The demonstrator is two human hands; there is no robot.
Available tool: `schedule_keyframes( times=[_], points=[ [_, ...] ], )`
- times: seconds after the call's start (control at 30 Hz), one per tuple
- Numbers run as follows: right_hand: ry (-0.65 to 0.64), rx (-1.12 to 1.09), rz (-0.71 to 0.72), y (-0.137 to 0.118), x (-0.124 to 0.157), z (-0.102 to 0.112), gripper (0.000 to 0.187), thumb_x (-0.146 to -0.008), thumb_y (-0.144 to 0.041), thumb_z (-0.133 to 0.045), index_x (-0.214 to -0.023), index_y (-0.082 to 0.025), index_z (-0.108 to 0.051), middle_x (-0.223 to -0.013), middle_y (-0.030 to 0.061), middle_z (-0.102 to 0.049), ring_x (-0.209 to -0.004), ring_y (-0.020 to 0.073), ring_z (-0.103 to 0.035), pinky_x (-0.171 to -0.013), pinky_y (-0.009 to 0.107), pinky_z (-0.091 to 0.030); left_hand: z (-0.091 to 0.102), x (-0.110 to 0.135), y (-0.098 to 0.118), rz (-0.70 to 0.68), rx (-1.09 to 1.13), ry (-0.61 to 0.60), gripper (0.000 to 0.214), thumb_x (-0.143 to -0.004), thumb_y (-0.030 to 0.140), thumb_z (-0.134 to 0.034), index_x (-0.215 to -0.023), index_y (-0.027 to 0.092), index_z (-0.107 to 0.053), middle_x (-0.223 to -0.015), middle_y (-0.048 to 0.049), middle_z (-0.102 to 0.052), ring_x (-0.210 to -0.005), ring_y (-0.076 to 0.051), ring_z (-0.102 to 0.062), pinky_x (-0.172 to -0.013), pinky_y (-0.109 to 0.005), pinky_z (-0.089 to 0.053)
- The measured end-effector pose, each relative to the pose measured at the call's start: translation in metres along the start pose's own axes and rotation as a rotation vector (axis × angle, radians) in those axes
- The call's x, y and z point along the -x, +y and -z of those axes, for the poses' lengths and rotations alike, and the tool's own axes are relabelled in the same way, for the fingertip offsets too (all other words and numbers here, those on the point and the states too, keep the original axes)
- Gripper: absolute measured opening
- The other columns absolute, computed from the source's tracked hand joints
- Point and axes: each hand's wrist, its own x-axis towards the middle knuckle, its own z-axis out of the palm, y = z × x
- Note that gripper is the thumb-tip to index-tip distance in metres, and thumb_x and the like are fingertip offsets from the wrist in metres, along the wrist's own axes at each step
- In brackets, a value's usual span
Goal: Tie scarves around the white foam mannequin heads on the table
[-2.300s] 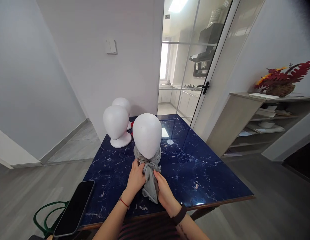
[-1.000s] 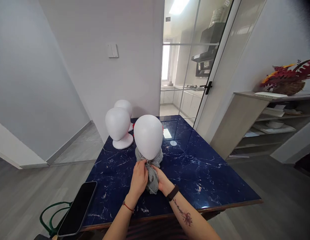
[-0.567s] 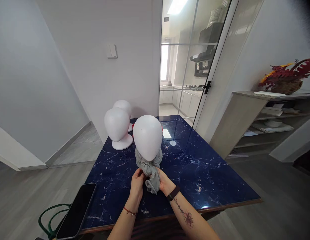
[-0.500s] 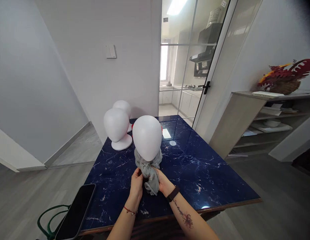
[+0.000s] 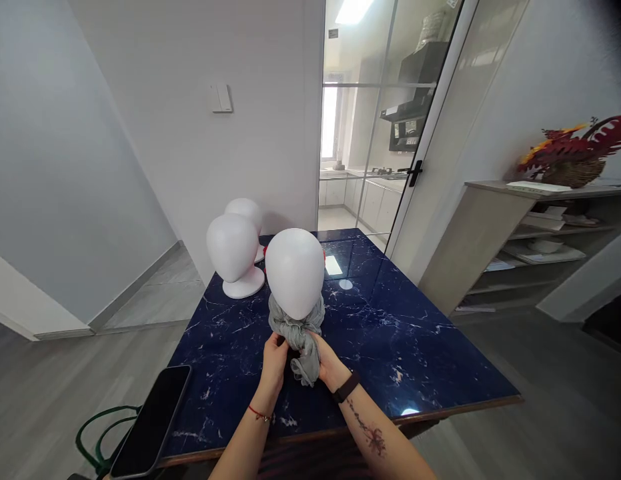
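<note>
A white mannequin head [image 5: 295, 270] stands on the dark blue marble table [image 5: 390, 333] right in front of me. A grey scarf [image 5: 301, 340] is wrapped round its neck and knotted at the front, its tail hanging down. My left hand [image 5: 273, 363] is closed on the scarf at the left of the knot. My right hand [image 5: 328, 363] is closed on the scarf's tail from the right. Both hands rest low, close to the tabletop.
Two more white mannequin heads [image 5: 233, 252] stand behind on the left, with something red [image 5: 265, 250] between them. A black phone [image 5: 150, 420] leans at the table's near left corner over a green chair [image 5: 90, 440]. A glass door [image 5: 390, 133] and a shelf unit [image 5: 530, 240] stand to the right.
The scarf's knot has been drawn up tighter and its tail is shorter. My hands have shifted from the loose tail up to the knot and stay there.
</note>
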Motion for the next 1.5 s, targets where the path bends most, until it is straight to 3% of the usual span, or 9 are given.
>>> schedule_keyframes(
  times=[0.17, 0.3, 0.5, 0.63, 0.73, 0.93, 1.23, 1.37, 1.5],
  points=[
    [0.074, -0.046, 0.121, -0.008, 0.01, -0.003, 0.028, -0.07, -0.034, -0.071, -0.09, -0.016, -0.064, -0.072, 0.0027, -0.069, -0.062, 0.0185, -0.064, -0.057, 0.028, -0.051, 0.009, -0.001, -0.008, -0.025, -0.108, 0.065, 0.013, -0.056, 0.022, -0.067, -0.062, 0.012, -0.061, -0.057, 0.0022, -0.059, -0.057, -0.011, -0.051, -0.059, -0.022, -0.038],
    [0.153, -0.019, 0.232, -0.012, 0.013, -0.004, 0.034, -0.067, -0.038, -0.074, -0.092, -0.017, -0.063, -0.078, 0.0025, -0.071, -0.069, 0.0183, -0.066, -0.061, 0.028, -0.052, 0.011, 0.002, -0.005, -0.016, 0.023, 0.012, 0.016, -0.057, 0.02, -0.068, -0.054, 0.014, -0.054, -0.053, 0.0047, -0.054, -0.055, -0.009, -0.049, -0.059, -0.021, -0.039],
    [0.148, -0.041, 0.184, -0.012, 0.008, -0.002, 0.027, -0.064, -0.033, -0.072, -0.085, -0.017, -0.063, -0.072, 0.0012, -0.069, -0.074, 0.0206, -0.067, -0.063, 0.029, -0.052, 0.002, 0.004, 0.008, 0.264, 0.368, -0.119, 0.025, -0.057, 0.015, -0.072, -0.079, 0.015, -0.061, -0.081, -0.0027, -0.067, -0.07, -0.013, -0.06, -0.064, -0.025, -0.047],
    [0.196, -0.006, 0.241, -0.011, 0.007, 0.0, 0.021, -0.064, -0.03, -0.069, -0.079, -0.019, -0.061, -0.071, -0.0007, -0.068, -0.074, 0.0201, -0.066, -0.065, 0.029, -0.052, -0.001, 0.005, 0.007, 0.425, 0.351, -0.164, 0.022, -0.056, 0.01, -0.071, -0.074, 0.014, -0.06, -0.061, 0.0025, -0.061, -0.047, -0.007, -0.049, -0.045, -0.019, -0.037],
    [0.173, 0.036, 0.269, -0.01, 0.008, 0.0, 0.023, -0.064, -0.03, -0.07, -0.083, -0.019, -0.061, -0.077, -0.0001, -0.069, -0.078, 0.0199, -0.066, -0.068, 0.029, -0.052, -0.001, 0.004, 0.005, 0.395, 0.33, -0.18, 0.021, -0.055, 0.01, -0.073, -0.072, 0.013, -0.061, -0.055, 0.0042, -0.058, -0.042, -0.005, -0.045, -0.043, -0.018, -0.034],
    [0.112, 0.139, 0.345, -0.012, 0.012, -0.003, 0.03, -0.062, -0.027, -0.073, -0.089, -0.019, -0.062, -0.087, 0.0029, -0.07, -0.083, 0.0208, -0.066, -0.075, 0.031, -0.051, 0.0, 0.001, 0.006, 0.301, 0.456, -0.127, 0.022, -0.057, 0.01, -0.07, -0.077, 0.015, -0.063, -0.079, -0.0026, -0.069, -0.07, -0.015, -0.063, -0.067, -0.028, -0.05],
    [0.195, 0.062, 0.405, -0.014, 0.007, 0.002, 0.049, -0.054, -0.022, -0.078, -0.099, -0.02, -0.059, -0.087, 0.0017, -0.07, -0.085, 0.021, -0.066, -0.078, 0.033, -0.053, -0.002, 0.0, 0.007, 0.344, 0.442, -0.033, 0.02, -0.062, 0.003, -0.066, -0.075, 0.016, -0.057, -0.069, 0.0005, -0.064, -0.054, -0.008, -0.056, -0.049, -0.018, -0.045],
    [0.19, 0.0, 0.389, -0.017, 0.01, -0.002, 0.053, -0.054, -0.02, -0.079, -0.103, -0.021, -0.057, -0.092, 0.0008, -0.07, -0.081, 0.0196, -0.067, -0.077, 0.033, -0.053, 0.001, -0.001, 0.007, 0.438, 0.386, -0.073, 0.018, -0.061, 0.0, -0.065, -0.067, 0.013, -0.056, -0.056, 0.0034, -0.057, -0.039, -0.002, -0.041, -0.038, -0.015, -0.032],
    [0.158, -0.014, 0.355, -0.017, 0.012, -0.003, 0.052, -0.057, -0.021, -0.077, -0.104, -0.022, -0.056, -0.093, 0.0005, -0.07, -0.078, 0.0191, -0.068, -0.072, 0.032, -0.054, 0.0, 0.003, 0.006, 0.444, 0.368, -0.139, 0.015, -0.06, 0.003, -0.068, -0.069, 0.012, -0.061, -0.059, 0.0003, -0.062, -0.043, -0.006, -0.048, -0.041, -0.018, -0.037]
  ],
)
